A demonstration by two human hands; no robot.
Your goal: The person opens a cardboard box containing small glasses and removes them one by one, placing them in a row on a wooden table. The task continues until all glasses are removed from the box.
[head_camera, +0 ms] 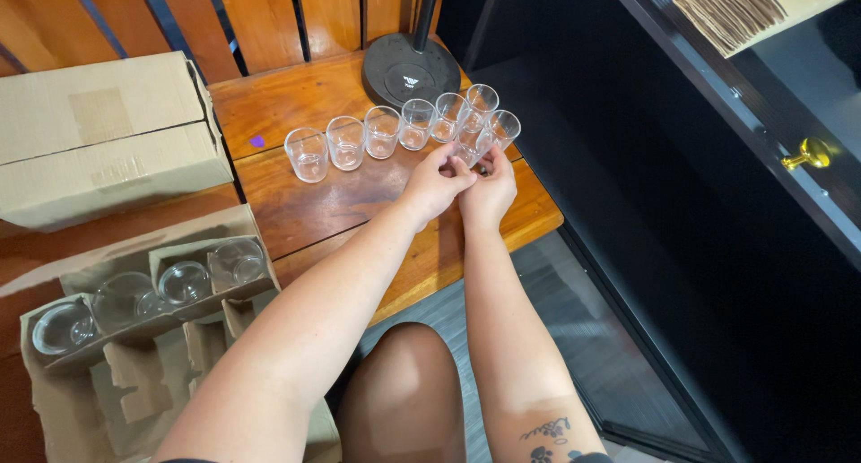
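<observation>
Wooden slats back a low wooden table [296, 212] beside a dark cabinet [717, 248]. On the table stands a row of clear glasses [386, 136], running from the left up toward a black round lamp base [408, 69]. At the right end of the row both hands meet over one glass [468, 149]. The left hand [435, 187] pinches its rim with fingertips, and the right hand [489, 190] closes on it from the near side; how firmly either grips I cannot quite tell, since the fingers overlap. The held glass sits low, near the tabletop and just beside its neighbours.

To do this well, the glass wants setting down upright and gently, without knocking the next one, and in line with the rest.

To the left lies an open carton [134, 337] with cardboard dividers, several glasses inside, and a shut cardboard box [99, 131] behind it.
</observation>
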